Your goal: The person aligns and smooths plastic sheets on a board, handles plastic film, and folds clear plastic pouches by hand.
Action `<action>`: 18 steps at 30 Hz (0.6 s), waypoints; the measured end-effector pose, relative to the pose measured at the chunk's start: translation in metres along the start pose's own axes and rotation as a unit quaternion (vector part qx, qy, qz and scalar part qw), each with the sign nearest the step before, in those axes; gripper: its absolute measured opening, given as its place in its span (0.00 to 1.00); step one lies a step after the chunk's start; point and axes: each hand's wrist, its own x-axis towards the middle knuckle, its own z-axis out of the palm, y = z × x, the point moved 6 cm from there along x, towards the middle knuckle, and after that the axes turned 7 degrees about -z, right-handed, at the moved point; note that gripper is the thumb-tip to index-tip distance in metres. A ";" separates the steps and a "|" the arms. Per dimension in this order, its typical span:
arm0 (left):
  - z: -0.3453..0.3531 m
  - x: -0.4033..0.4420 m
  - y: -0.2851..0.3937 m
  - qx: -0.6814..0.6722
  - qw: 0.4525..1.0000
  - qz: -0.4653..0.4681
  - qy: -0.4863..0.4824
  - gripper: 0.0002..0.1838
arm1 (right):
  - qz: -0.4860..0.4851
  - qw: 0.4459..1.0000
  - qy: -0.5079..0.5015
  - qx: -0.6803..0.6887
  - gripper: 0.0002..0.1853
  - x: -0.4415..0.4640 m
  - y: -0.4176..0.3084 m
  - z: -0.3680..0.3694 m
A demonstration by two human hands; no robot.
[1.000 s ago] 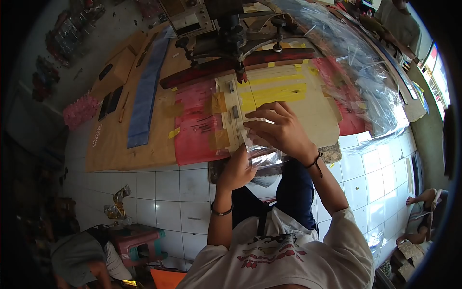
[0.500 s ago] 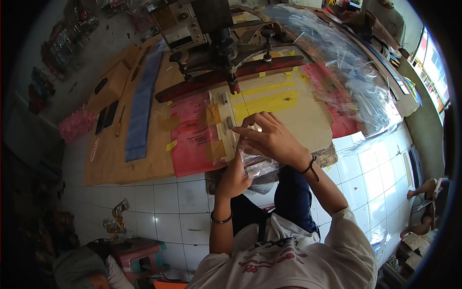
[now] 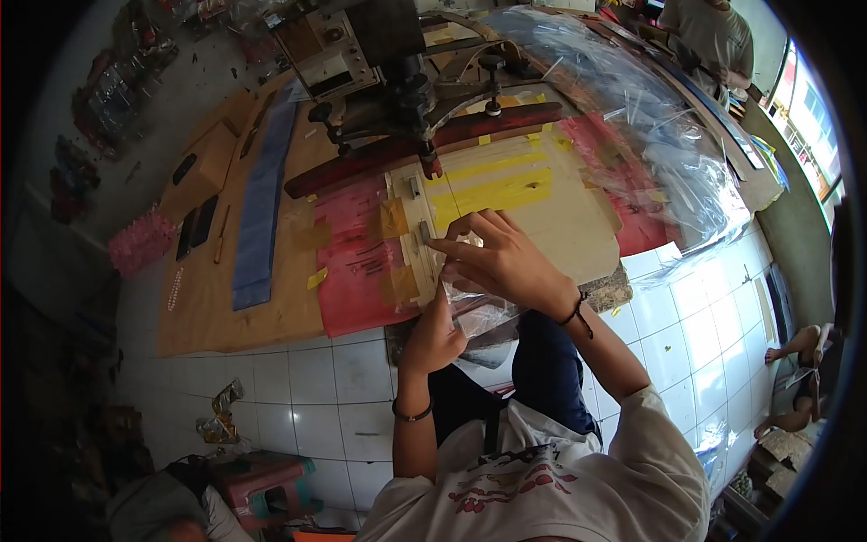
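Clear plastic film (image 3: 479, 313) hangs at the front edge of the work surface, between my two hands. My left hand (image 3: 435, 339) is closed on its left side, fingers pointing up. My right hand (image 3: 506, 259) is bent over the film from above, its thumb and fingers pinching the upper part near my left fingertips. Just beyond my fingers lies a pale board (image 3: 582, 221) with yellow tape (image 3: 506, 190) and small metal pieces (image 3: 424, 232) along its left side. Red sheet (image 3: 357, 262) is taped beside the board.
A machine with a long dark red bar (image 3: 339, 167) stands over the board. A blue strip (image 3: 259, 217), phones (image 3: 203, 221) and a pink bundle (image 3: 142, 242) are at left. Plastic sheeting (image 3: 668, 135) covers the right. Other people (image 3: 718, 41) are at upper right, lower right and lower left.
The view has shifted, so the table and machine appear lower and further left than a second ago. Both hands stay on the film, with my right fingers closer to my left ones.
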 end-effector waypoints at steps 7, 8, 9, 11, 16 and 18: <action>0.002 0.000 -0.002 0.008 1.000 0.013 0.001 0.50 | -0.011 0.999 0.008 -0.034 0.28 -0.003 -0.003 0.003; 0.002 0.001 0.002 -0.004 1.000 0.007 -0.006 0.50 | -0.012 0.999 0.009 -0.034 0.28 -0.004 -0.003 0.003; 0.002 0.002 0.002 -0.017 1.000 0.004 -0.015 0.51 | -0.012 0.999 0.011 -0.035 0.28 -0.005 -0.003 0.004; 0.001 0.003 0.003 -0.048 0.999 -0.003 -0.017 0.51 | -0.013 0.999 0.013 -0.038 0.28 -0.006 -0.002 0.005; 0.002 0.005 0.005 -0.085 0.996 -0.021 -0.003 0.49 | -0.013 0.999 0.008 -0.051 0.29 -0.007 -0.003 0.006; 0.002 0.004 0.005 -0.055 0.998 -0.033 -0.027 0.50 | -0.014 0.998 0.005 -0.055 0.29 -0.007 -0.003 0.005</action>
